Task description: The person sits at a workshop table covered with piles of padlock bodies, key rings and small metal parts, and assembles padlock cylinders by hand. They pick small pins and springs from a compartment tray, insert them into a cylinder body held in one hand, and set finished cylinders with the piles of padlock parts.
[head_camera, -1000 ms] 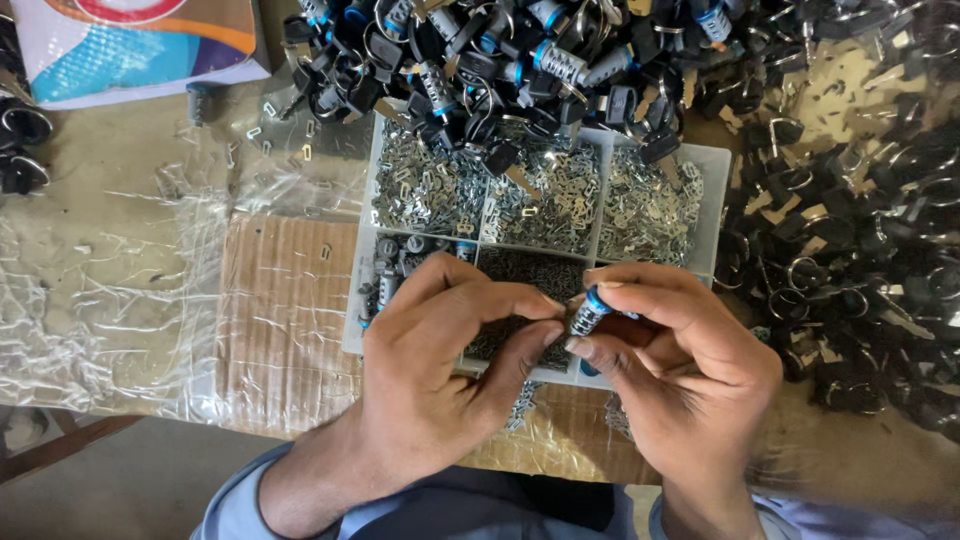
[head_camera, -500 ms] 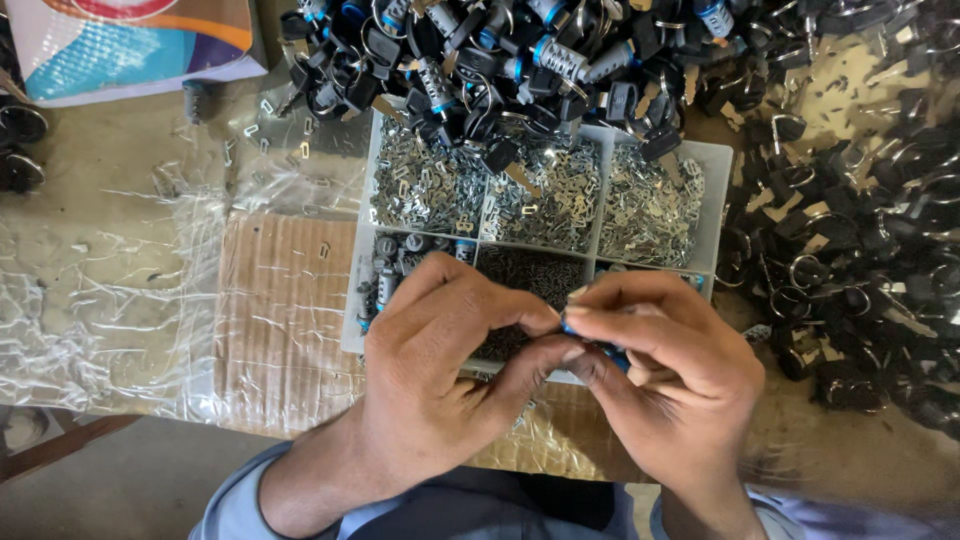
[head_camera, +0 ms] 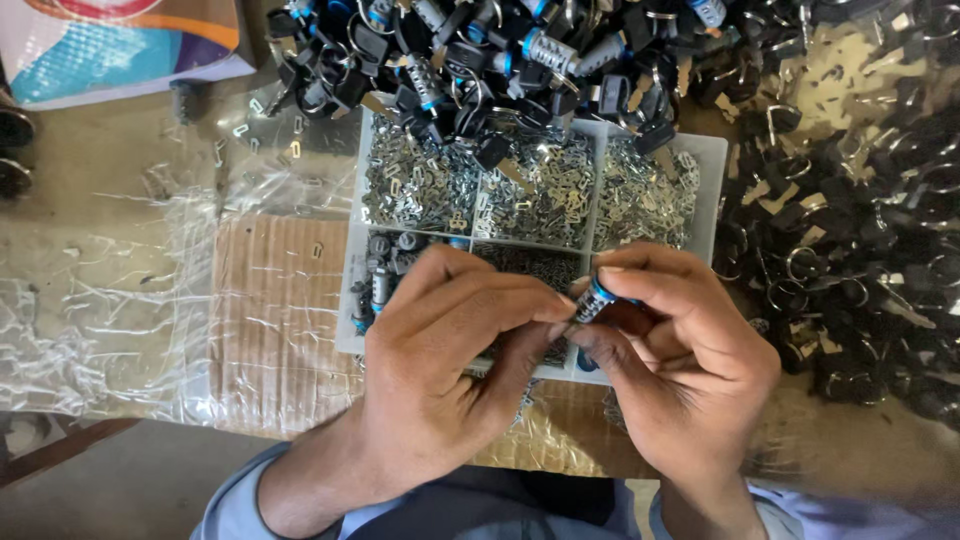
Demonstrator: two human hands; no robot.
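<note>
The right hand [head_camera: 680,370] pinches a small lock cylinder [head_camera: 592,300] with a blue ring between its thumb and fingers. The cylinder is tilted, with its long side running from lower left to upper right. The left hand [head_camera: 450,370] touches its lower left end with closed fingertips. Both hands are over a white sorting tray [head_camera: 708,190] full of tiny metal pieces. A pile of black keys [head_camera: 500,50] lies behind it.

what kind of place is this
Likely a small lock or key assembly bench: a compartment tray of tiny metal plates, a pile of black keys and cylinders, and both hands working a small cylinder.
</note>
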